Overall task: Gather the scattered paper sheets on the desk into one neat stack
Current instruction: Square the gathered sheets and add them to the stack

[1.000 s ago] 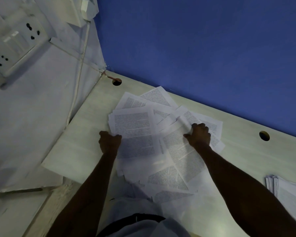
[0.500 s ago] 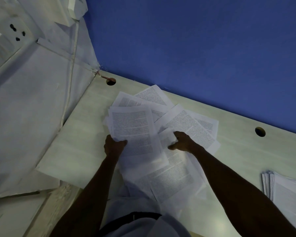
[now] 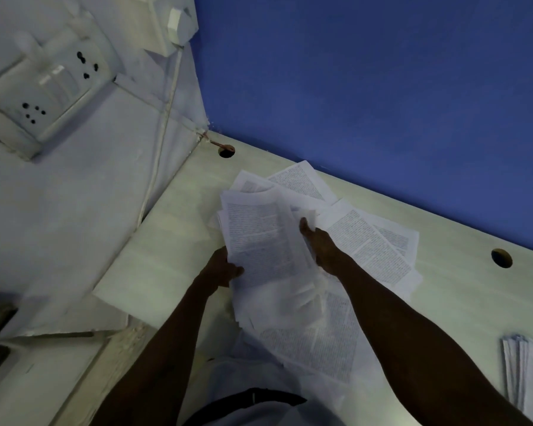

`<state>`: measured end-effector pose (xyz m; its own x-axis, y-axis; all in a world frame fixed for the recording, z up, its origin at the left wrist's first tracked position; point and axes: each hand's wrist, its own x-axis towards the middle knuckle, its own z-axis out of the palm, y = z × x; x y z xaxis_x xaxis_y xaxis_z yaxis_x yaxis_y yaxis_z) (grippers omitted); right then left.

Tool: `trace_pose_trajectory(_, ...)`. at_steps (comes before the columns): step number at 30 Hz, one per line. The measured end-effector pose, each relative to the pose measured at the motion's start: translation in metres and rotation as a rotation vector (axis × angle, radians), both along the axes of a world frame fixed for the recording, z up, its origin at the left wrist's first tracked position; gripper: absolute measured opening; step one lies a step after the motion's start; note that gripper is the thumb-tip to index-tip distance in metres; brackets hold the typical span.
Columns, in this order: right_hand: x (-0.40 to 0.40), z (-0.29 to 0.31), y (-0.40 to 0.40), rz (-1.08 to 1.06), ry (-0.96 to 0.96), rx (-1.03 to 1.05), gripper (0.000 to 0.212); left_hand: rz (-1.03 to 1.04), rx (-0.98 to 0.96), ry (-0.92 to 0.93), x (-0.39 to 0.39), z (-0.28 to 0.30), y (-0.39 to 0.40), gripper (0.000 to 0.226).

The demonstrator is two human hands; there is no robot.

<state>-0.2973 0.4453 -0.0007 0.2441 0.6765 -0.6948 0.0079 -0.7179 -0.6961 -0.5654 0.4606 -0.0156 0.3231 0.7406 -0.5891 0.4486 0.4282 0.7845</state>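
Printed white paper sheets lie fanned over the pale desk. A gathered bundle of sheets is lifted at an angle in the middle. My left hand grips the bundle's lower left edge. My right hand holds its right side, fingers tucked under curled pages. Loose sheets stay flat on the desk to the right of the bundle. Another loose sheet lies toward me, under my right forearm. Further sheets poke out behind the bundle near the blue wall.
A separate paper pile sits at the desk's right edge. Two round cable holes pierce the desk near the blue wall. A white side wall with a socket panel and a cable bounds the left.
Both hands have come closer together. The left sheet and those next to it have been pulled into one bundle and tilted up off the desk. My right hand moved left from the loose sheets.
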Motion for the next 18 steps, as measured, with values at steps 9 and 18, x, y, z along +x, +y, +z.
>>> trace_pose_trajectory(9,0.008,-0.011,-0.009,-0.134,0.007,0.109,0.033,0.385,-0.301,-0.073,0.009,-0.01,0.002,0.078)
trace_pose_trajectory(18,0.067,-0.023,-0.062,-0.312,-0.019,-0.1,0.038,0.398,0.098,0.068,0.017,-0.005,-0.002,0.016)
